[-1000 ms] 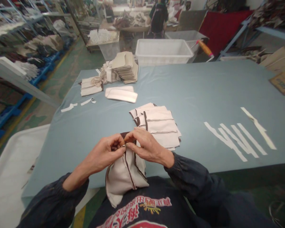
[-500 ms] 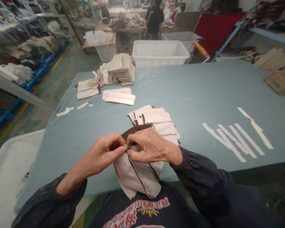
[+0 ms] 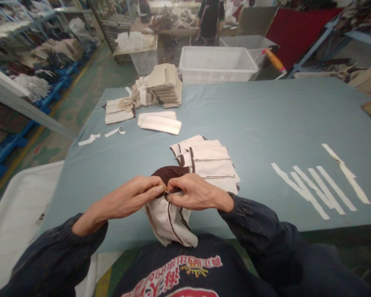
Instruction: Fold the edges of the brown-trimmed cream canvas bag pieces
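Observation:
A cream fabric piece (image 3: 170,222) with dark brown trim and a brown inner edge hangs between my hands at the table's front edge. My left hand (image 3: 136,196) pinches its upper rim from the left. Fingertips almost touching it, my right hand (image 3: 194,192) grips the same rim from the right. What lies exactly between the fingertips is too small to make out. Just beyond my right hand, a fanned pile of similar cream pieces (image 3: 212,159) with brown edging rests on the blue-green table (image 3: 266,119).
White strips (image 3: 312,189) lie at the right, shorter ones (image 3: 89,139) at the left. Behind are two pale padded panels (image 3: 160,123), a beige stack (image 3: 165,84) and a folded bundle (image 3: 119,111). White bins (image 3: 218,64) and a person (image 3: 210,20) are beyond the table.
The view has shifted, so the table items appear moved. The held fabric's lower end has swung left and bunched up, and more of its brown inner edge shows. Both hands keep their hold.

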A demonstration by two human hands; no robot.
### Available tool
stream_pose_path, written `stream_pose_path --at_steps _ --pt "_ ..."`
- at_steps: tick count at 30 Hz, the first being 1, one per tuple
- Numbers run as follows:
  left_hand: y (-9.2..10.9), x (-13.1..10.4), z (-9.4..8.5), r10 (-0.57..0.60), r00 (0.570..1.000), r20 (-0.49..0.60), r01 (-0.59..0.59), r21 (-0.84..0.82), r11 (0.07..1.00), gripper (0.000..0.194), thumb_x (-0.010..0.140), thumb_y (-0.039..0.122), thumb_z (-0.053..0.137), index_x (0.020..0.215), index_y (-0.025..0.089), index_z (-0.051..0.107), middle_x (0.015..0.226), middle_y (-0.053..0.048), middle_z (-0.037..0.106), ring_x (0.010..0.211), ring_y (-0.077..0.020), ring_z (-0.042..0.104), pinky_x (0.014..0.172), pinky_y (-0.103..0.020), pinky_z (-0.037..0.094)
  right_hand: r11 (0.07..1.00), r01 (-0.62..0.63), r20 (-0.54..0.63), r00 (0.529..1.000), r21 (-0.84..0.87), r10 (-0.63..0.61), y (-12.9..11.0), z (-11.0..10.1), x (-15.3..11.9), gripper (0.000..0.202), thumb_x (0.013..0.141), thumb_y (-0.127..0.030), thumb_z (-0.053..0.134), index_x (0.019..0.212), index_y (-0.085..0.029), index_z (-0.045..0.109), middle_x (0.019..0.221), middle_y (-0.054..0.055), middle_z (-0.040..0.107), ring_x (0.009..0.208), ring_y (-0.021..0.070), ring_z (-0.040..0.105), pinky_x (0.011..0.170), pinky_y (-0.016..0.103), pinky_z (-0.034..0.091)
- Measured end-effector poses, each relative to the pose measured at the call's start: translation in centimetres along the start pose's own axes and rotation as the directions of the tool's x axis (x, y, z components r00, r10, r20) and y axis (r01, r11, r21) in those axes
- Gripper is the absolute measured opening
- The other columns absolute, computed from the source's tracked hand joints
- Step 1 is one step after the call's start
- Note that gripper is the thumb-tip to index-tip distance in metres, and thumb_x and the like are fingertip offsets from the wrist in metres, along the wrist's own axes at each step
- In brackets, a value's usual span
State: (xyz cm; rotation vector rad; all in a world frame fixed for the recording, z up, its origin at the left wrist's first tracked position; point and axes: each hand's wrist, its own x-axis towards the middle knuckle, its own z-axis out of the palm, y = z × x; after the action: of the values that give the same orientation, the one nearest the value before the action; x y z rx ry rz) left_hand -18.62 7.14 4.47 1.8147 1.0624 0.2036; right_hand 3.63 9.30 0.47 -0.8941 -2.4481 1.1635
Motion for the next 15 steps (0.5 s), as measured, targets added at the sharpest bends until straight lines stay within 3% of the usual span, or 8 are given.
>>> stream_pose_path --at_steps 3,6,12,15 --pt "-0.1 0.2 -0.1 -0.035 0.998 0.048 0.037 -0.032 0.999 0.021 0.099 0.033 0.053 0.093 0.016 0.064 0.07 0.003 0.058 0.061 -0.0115 0.047 0.054 -0.022 0.035 1.0 -0.001 0.01 1.0 -0.006 0.001 0.1 0.0 0.1 0.01 0.088 -0.019 0.066 0.078 -0.016 0.065 0.065 -0.006 0.053 0.059 0.0089 0.043 0.059 0.025 0.023" --pt "0.0 0.5 -0.1 -0.007 1.0 0.023 0.007 0.029 1.0 0.012 0.093 0.023 0.055 0.089 0.016 0.064 0.068 0.003 0.06 0.059 -0.0108 0.049 0.054 -0.021 0.035 0.999 0.004 0.003 1.0 -0.05 -0.004 0.2 0.1 0.2 0.01 0.088 -0.021 0.066 0.079 -0.016 0.065 0.065 -0.005 0.055 0.06 0.0097 0.043 0.059 0.026 0.023" --pt "0.6 0.8 0.3 0.174 0.983 -0.054 -0.154 0.264 0.952 0.014 0.091 0.016 0.052 0.078 0.02 0.054 0.061 0.006 0.05 0.053 -0.0099 0.041 0.052 -0.024 0.03 0.995 0.017 -0.026 0.999 -0.102 -0.019 -0.2 -0.5 0.4 0.006 0.087 -0.017 0.064 0.084 -0.015 0.069 0.076 0.001 0.067 0.067 0.0117 0.051 0.062 0.026 0.028" --pt "0.8 0.5 0.7 0.268 0.957 -0.114 -0.205 0.389 0.898 0.017 0.095 0.015 0.048 0.079 0.02 0.055 0.064 0.005 0.052 0.054 -0.0105 0.045 0.053 -0.025 0.031 0.992 0.003 -0.068 0.998 -0.127 -0.011 -0.6 -1.0 0.2 0.009 0.085 -0.019 0.063 0.078 -0.016 0.068 0.071 0.0 0.065 0.064 0.0121 0.049 0.061 0.028 0.027"
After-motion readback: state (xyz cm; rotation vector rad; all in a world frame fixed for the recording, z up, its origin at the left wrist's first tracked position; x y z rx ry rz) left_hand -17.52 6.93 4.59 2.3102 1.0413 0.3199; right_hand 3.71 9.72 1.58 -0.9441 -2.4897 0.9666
